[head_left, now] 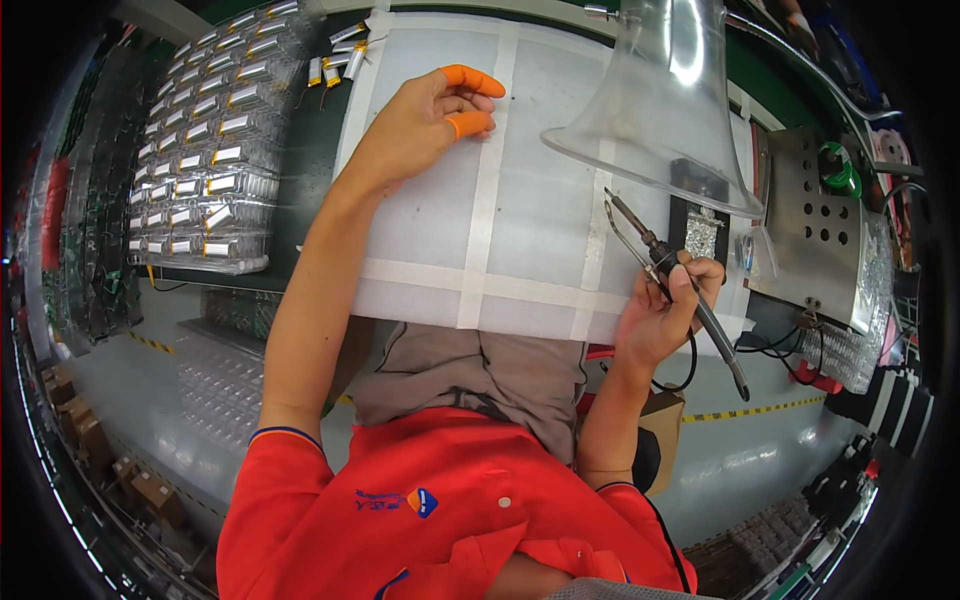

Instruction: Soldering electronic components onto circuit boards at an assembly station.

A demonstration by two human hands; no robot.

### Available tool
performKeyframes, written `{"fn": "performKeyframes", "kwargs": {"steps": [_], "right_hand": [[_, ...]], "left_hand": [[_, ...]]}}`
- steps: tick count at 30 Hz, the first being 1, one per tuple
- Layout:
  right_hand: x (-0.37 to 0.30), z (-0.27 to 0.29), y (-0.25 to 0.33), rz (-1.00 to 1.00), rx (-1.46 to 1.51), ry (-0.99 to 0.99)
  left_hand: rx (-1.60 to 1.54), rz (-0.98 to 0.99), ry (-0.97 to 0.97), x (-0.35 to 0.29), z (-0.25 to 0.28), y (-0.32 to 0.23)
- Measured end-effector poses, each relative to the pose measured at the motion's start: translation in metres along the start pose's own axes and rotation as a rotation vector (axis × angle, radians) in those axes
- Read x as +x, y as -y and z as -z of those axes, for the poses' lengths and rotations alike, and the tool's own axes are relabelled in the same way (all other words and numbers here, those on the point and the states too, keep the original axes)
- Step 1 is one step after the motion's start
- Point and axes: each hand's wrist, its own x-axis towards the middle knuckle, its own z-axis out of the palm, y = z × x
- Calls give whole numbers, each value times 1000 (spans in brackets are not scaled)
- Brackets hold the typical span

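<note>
My right hand (pixel 668 310) grips a soldering iron (pixel 640 228) with a dark handle. A thin bent metal tube runs beside its shaft, and the tip points up and to the left over the white taped work mat (pixel 420 200). Above the mat's left part is my left hand (pixel 425 120), with orange finger cots on the index finger and thumb. Those two stand apart while the other fingers curl loosely, and nothing shows between them. Right of the iron's tip sits a dark holder with silvery metal shavings (pixel 702 232), partly under a clear funnel-shaped hood (pixel 660 110).
Stacked clear trays (pixel 205 150) of small silver battery cells stand at the left. Several loose cells (pixel 340 62) lie behind them, near the mat. At the right are a perforated metal box (pixel 815 220), a green spool (pixel 840 170) and dark cables (pixel 790 345).
</note>
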Motion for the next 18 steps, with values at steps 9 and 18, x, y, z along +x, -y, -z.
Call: {"fn": "performKeyframes", "kwargs": {"steps": [9,18], "right_hand": [[0,2,-1,-11,-9,3],[1,4,-2,-19,16,17]], "left_hand": [[-18,1,-5,2,-1,1],[-11,-15,26,2,0,2]]}}
